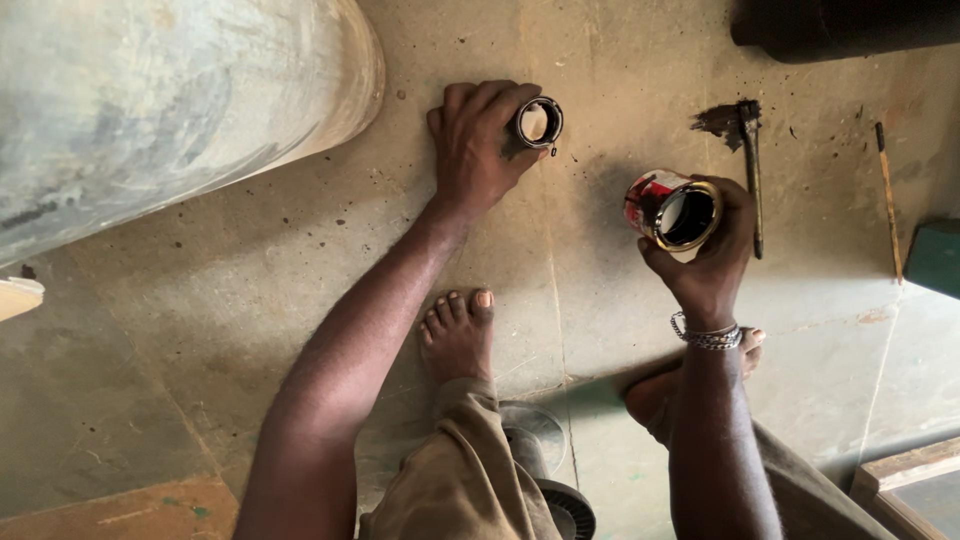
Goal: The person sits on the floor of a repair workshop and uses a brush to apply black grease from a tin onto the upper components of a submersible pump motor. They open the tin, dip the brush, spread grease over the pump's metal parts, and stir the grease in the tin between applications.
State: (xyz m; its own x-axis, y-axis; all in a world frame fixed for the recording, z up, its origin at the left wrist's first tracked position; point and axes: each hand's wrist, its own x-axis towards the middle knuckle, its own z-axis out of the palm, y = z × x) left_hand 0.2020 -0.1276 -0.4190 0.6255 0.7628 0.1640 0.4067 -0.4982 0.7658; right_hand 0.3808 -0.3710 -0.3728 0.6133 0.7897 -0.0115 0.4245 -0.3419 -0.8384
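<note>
- Head view looks down at your two hands over a dusty concrete floor (250,290).
- Your right hand (712,255) is wrapped around a small paint can (672,208). Your fingers are closed tight on its side. You hold the can up off the floor, tipped so its open mouth faces you.
- The can is red and white on the outside, with a gold rim. It looks dark inside.
- A metal bracelet (706,335) sits on your right wrist.
- Your left hand (478,140) rests low on the floor. Your fingertips grip a small round ring (539,122), maybe a lid or a roll of tape; it is too small to tell.
- The ring is well apart from the can, off to its left.
- Just past the can lies a thin dark tool (752,175) with a dark wet patch by its tip.
- A thin stick (888,195) lies farther right.
- Your bare foot (458,335) is flat on the floor between your arms.
- A big grey curved drum (170,100) fills the top left corner.
</note>
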